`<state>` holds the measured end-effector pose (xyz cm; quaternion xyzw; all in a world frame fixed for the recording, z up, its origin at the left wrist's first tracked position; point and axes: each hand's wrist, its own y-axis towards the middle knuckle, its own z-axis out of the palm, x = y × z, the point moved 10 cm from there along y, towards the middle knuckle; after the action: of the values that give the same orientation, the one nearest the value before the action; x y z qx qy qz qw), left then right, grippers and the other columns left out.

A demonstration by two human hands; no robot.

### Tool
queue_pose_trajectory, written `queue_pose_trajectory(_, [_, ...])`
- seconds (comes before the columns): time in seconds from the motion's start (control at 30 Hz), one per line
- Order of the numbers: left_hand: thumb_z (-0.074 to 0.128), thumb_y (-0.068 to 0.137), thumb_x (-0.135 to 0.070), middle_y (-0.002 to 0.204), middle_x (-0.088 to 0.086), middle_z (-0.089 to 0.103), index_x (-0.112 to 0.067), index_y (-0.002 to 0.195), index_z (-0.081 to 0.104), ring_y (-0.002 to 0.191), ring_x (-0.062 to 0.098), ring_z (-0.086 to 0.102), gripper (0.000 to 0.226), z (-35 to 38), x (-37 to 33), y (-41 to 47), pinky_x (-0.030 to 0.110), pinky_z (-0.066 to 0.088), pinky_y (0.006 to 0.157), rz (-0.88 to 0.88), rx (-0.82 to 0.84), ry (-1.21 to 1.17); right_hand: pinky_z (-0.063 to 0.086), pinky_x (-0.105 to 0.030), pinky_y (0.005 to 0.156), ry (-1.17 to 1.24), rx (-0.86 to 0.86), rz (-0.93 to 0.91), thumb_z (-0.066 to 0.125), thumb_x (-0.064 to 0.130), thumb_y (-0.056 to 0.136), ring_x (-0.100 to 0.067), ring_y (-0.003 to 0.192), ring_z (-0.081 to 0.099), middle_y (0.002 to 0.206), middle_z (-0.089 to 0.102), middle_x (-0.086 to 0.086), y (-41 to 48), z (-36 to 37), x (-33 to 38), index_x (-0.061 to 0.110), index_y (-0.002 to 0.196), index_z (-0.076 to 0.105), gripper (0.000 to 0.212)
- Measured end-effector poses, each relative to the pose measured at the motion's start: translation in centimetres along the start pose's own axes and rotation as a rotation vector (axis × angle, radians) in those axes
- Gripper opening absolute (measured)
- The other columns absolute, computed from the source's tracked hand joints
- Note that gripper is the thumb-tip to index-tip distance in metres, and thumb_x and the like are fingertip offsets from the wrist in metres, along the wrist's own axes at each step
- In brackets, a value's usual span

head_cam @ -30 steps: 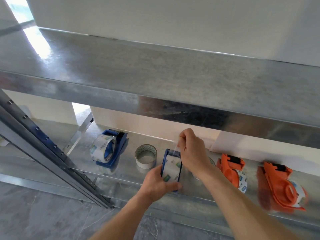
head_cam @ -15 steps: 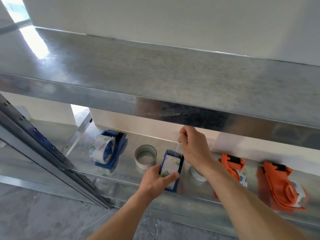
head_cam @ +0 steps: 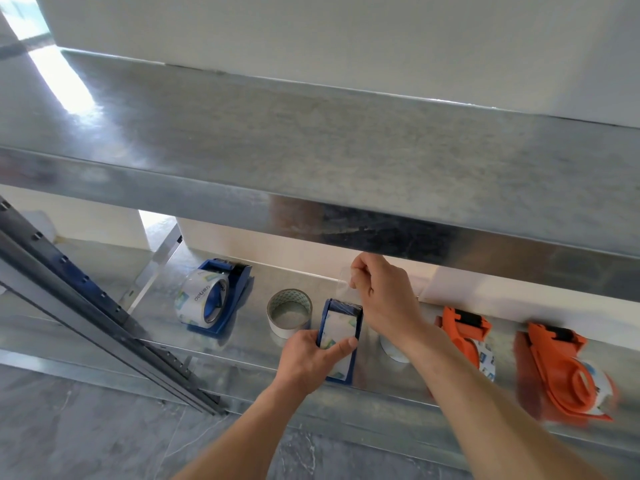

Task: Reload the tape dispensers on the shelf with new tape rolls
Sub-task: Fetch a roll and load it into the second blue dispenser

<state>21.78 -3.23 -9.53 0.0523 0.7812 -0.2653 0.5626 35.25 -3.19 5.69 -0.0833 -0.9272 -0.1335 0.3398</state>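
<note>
Left hand (head_cam: 311,358) grips the blue dispenser (head_cam: 341,378) on the shelf (head_cam: 242,348), thumb across its roll (head_cam: 341,325). Right hand (head_cam: 384,299), just above, pinches the clear tape end (head_cam: 346,284). Spare roll (head_cam: 289,311) stands just left of the left hand.

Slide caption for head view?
Left hand grips blue dispenser on shelf; right hand pinches clear tape end above it.
</note>
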Motion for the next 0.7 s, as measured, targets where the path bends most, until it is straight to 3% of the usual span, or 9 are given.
queue_pose_trajectory(0.13, [0.072, 0.051, -0.075, 0.082, -0.008, 0.075, -0.027, 0.090, 0.068, 0.078, 0.012, 0.070, 0.062, 0.0, -0.6, -0.1, 0.041, 0.059, 0.077, 0.058, -0.014, 0.120, 0.057, -0.032, 0.078, 0.118, 0.029, 0.053, 0.056, 0.016, 0.101, -0.008, 0.078, 0.066, 0.082, 0.069, 0.004, 0.0, 0.1, -1.3, 0.018, 0.101, 0.062, 0.006])
queue_pose_trajectory(0.2, [0.072, 0.047, -0.076, 0.087, -0.007, 0.073, -0.027, 0.094, 0.060, 0.082, 0.015, 0.069, 0.069, -0.5, -0.8, -0.2, 0.040, 0.058, 0.076, 0.052, -0.041, 0.146, 0.058, -0.029, 0.082, 0.199, 0.083, 0.111, 0.060, 0.016, 0.098, -0.005, 0.080, 0.067, 0.086, 0.072, 0.004, 0.0, 0.3, -2.3, 0.017, 0.121, 0.063, 0.023])
queue_pose_trajectory(0.27, [0.075, 0.046, -0.073, 0.090, -0.006, 0.072, -0.026, 0.098, 0.057, 0.083, 0.015, 0.069, 0.073, -0.8, -0.6, 0.0, 0.042, 0.059, 0.078, 0.027, -0.032, 0.133, 0.058, -0.026, 0.081, 0.267, 0.142, 0.151, 0.065, 0.016, 0.095, -0.002, 0.080, 0.068, 0.087, 0.073, 0.005, -0.1, 0.6, -2.8, 0.017, 0.128, 0.063, 0.034])
queue_pose_trajectory(0.37, [0.084, 0.048, -0.061, 0.091, -0.005, 0.074, -0.025, 0.100, 0.057, 0.084, 0.017, 0.072, 0.068, -0.8, -0.2, 0.4, 0.047, 0.060, 0.081, 0.000, 0.009, 0.063, 0.056, -0.020, 0.081, 0.274, 0.177, 0.161, 0.070, 0.011, 0.091, -0.001, 0.083, 0.069, 0.089, 0.074, 0.008, -0.3, 0.7, -2.9, 0.020, 0.122, 0.069, 0.033])
queue_pose_trajectory(0.47, [0.089, 0.055, -0.054, 0.091, -0.005, 0.074, -0.025, 0.099, 0.059, 0.084, 0.015, 0.072, 0.061, -0.6, -0.1, 0.2, 0.045, 0.060, 0.081, 0.018, 0.022, 0.046, 0.055, -0.013, 0.079, 0.198, 0.091, 0.130, 0.074, 0.011, 0.089, 0.002, 0.085, 0.068, 0.092, 0.074, 0.011, -0.2, -0.3, -2.4, 0.019, 0.106, 0.075, 0.020])
queue_pose_trajectory(0.57, [0.079, 0.047, -0.076, 0.085, -0.001, 0.073, -0.022, 0.093, 0.060, 0.080, 0.019, 0.070, 0.073, -0.9, -0.4, -0.2, 0.045, 0.059, 0.075, 0.056, -0.025, 0.128, 0.055, -0.014, 0.072, 0.126, 0.062, 0.075, 0.075, 0.013, 0.088, 0.002, 0.077, 0.067, 0.081, 0.073, 0.014, -0.2, -0.4, -1.5, 0.019, 0.091, 0.077, 0.008])
queue_pose_trajectory(0.7, [0.062, 0.043, -0.095, 0.075, 0.001, 0.067, -0.020, 0.083, 0.057, 0.064, 0.014, 0.056, 0.085, -1.3, -0.9, -0.6, 0.035, 0.050, 0.062, 0.088, -0.086, 0.210, 0.057, -0.019, 0.074, 0.093, 0.001, 0.019, 0.073, 0.013, 0.090, -0.001, 0.076, 0.067, 0.080, 0.072, 0.013, -0.2, -1.3, 0.0, 0.018, 0.087, 0.077, 0.008])
